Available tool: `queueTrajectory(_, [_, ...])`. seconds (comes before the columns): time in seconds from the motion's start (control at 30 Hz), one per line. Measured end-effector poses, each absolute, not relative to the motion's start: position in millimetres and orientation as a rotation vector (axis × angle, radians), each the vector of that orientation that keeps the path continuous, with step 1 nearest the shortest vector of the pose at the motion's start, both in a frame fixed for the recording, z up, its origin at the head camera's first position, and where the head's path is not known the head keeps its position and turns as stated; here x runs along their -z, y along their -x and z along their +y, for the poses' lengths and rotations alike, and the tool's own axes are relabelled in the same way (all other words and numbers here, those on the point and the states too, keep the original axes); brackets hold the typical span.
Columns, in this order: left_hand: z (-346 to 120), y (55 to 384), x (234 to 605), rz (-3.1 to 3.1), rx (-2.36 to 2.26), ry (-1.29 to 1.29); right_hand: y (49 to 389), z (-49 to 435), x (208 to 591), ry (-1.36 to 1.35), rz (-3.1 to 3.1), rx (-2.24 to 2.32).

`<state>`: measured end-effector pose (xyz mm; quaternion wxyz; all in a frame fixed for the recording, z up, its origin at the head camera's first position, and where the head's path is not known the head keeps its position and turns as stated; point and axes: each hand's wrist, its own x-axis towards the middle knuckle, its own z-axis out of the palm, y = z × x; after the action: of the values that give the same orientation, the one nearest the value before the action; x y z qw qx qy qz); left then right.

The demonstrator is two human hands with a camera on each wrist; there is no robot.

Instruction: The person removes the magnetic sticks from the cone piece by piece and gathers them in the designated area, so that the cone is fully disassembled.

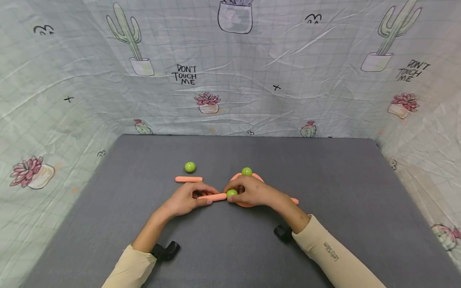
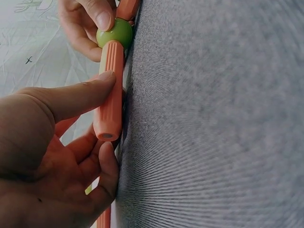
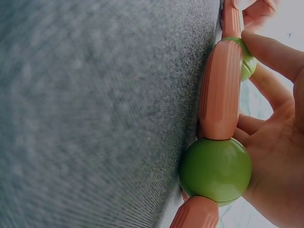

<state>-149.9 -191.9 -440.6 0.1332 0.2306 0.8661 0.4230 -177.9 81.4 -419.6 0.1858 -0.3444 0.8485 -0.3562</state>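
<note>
My left hand (image 1: 185,199) pinches a ribbed orange building rod (image 2: 109,97) between thumb and fingers; its near end has a small grey disc. The rod's far end meets a green ball (image 1: 232,193), which my right hand (image 1: 255,191) pinches with thumb and fingertips. Beyond that ball, a curved orange piece (image 3: 220,92) runs to another green ball (image 3: 215,170), where a further orange piece (image 3: 195,214) joins. In the head view, a green ball (image 1: 246,171) tops the rounded orange shape, partly hidden under my right hand.
At the left, a loose green ball (image 1: 190,167) and an orange rod (image 1: 189,179) lie on the grey tabletop (image 1: 324,168). An orange end (image 1: 294,201) shows past my right forearm. A cactus-printed cloth (image 1: 245,80) hangs behind and at the sides.
</note>
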Motion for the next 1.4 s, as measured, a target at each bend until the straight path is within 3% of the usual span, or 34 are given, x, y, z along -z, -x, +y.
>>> queueTrajectory(1.4, [-223.0, 152.7, 434.8, 2.487, -1.383, -0.487, 176.9, 82.3, 417.6, 0.956, 2.421, 0.981])
